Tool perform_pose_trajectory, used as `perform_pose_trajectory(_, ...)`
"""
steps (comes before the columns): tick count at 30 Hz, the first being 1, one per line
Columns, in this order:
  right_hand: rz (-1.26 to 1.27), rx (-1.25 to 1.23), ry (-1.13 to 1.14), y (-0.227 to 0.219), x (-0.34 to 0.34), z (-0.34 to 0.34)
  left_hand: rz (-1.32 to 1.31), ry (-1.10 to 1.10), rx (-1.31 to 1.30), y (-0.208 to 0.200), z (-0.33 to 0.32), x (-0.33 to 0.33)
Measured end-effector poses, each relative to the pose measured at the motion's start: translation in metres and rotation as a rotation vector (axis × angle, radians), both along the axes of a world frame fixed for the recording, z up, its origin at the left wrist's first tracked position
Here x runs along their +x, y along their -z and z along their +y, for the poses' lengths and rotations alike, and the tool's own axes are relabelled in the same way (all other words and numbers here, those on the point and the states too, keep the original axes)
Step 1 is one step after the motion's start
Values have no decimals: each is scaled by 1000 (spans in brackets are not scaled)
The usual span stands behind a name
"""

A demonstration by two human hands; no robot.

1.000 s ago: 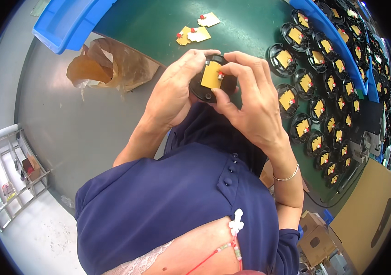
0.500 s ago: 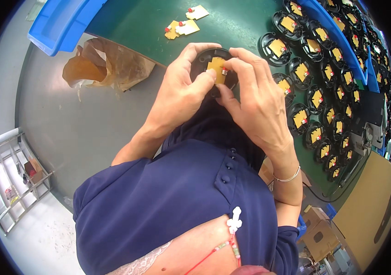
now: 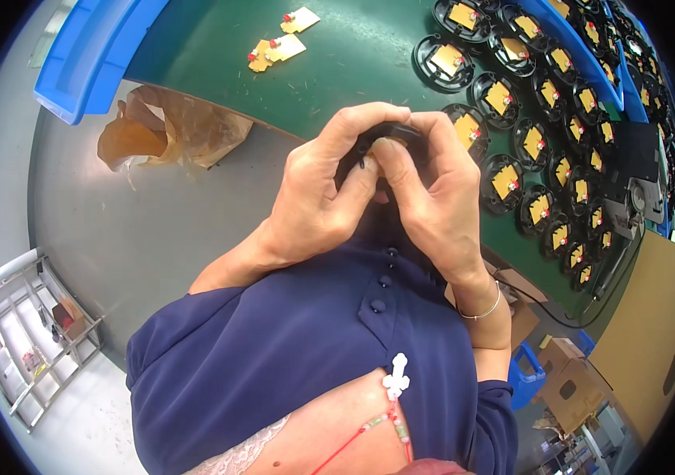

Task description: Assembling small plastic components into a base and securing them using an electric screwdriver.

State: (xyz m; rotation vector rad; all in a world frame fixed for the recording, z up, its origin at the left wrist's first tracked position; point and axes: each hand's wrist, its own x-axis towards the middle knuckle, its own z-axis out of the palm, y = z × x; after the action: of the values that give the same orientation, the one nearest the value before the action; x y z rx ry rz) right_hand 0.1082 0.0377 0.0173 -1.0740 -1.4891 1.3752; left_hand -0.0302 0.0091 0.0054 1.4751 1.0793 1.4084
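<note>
My left hand (image 3: 318,194) and my right hand (image 3: 442,198) are both wrapped round a black round plastic housing (image 3: 397,133), held in front of my body near the table's edge. Both thumbs press onto its face side by side, and the fingers curl behind its rim. Most of the housing is hidden by the hands; its yellow board barely shows under the thumbs. Beyond the hands, three loose boards lie on the green table: a pale board (image 3: 300,20), another pale board (image 3: 285,48) and a yellow board (image 3: 259,58), each with a red part.
Rows of similar black housings (image 3: 531,145) with yellow boards cover the table's right side. A blue tray (image 3: 88,63) is at the upper left, and a brown paper bag (image 3: 195,131) stands below the table edge. Cardboard boxes (image 3: 571,384) are at the lower right.
The housing has tipped and come lower, so its board is now mostly covered. My right fingers have shifted from the board's red part to the rim, and both thumbs now press together.
</note>
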Motion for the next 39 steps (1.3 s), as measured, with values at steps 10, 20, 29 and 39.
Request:
perform_pose_trajectory(10,-334,534,-55,1,22,7,-78,-31,-168,-3,13,7)
perform_pose_trajectory(20,-458,648,69,-2,39,-8,22,-27,-203,-9,13,30)
perform_pose_trajectory(29,-1035,815,468,0,131,24,-28,-119,-63,-10,37,10)
perform_pose_trajectory(39,-1181,703,544,-4,164,38,314,-602,62,-20,91,-101)
